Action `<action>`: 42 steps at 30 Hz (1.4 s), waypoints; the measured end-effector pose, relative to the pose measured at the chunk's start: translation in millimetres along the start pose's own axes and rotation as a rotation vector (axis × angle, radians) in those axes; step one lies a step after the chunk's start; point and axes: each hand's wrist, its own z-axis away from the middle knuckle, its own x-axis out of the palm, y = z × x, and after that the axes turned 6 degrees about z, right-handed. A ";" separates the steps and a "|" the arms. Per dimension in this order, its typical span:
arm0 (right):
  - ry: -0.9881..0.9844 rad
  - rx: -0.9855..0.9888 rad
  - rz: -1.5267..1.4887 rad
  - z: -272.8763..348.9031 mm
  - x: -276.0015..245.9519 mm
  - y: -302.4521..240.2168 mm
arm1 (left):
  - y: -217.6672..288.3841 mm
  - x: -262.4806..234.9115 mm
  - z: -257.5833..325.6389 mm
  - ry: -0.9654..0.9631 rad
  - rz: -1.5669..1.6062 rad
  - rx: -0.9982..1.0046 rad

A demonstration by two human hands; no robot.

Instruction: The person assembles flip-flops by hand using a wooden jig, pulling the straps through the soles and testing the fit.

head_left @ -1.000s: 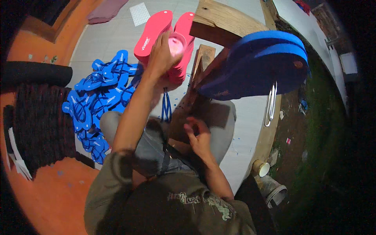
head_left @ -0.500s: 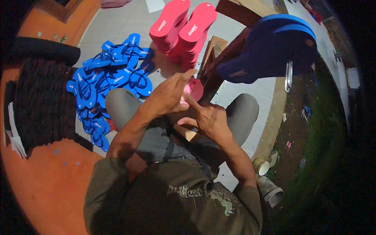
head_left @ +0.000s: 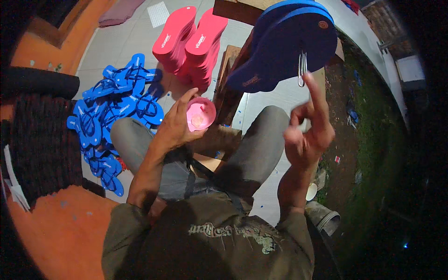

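A small pink cup sits in my left hand, with its opening tilted toward me and a pale residue inside. My fingers and thumb wrap its side above my lap. My right hand is raised on the right, index finger stretched out and the other fingers loosely bent, holding nothing visible. That fingertip is close to a looped metal wire on a stack of dark blue sandal soles; whether they touch I cannot tell. The soles rest against a wooden stand.
Blue strapped flip-flops lie heaped on the tiled floor to the left. Two stacks of pink soles stand ahead. A tall dark stack is at far left. Buckets sit at lower right beside grassy ground.
My right hand has moved away from the cup, to the right, beside the blue soles. The cup, earlier partly hidden between both hands, now shows its inside. The view has shifted somewhat.
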 end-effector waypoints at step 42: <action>-0.045 0.749 -0.436 135.3 199.2 139.6 | -247.8 157.6 -1.9 0.017 -0.278 -0.717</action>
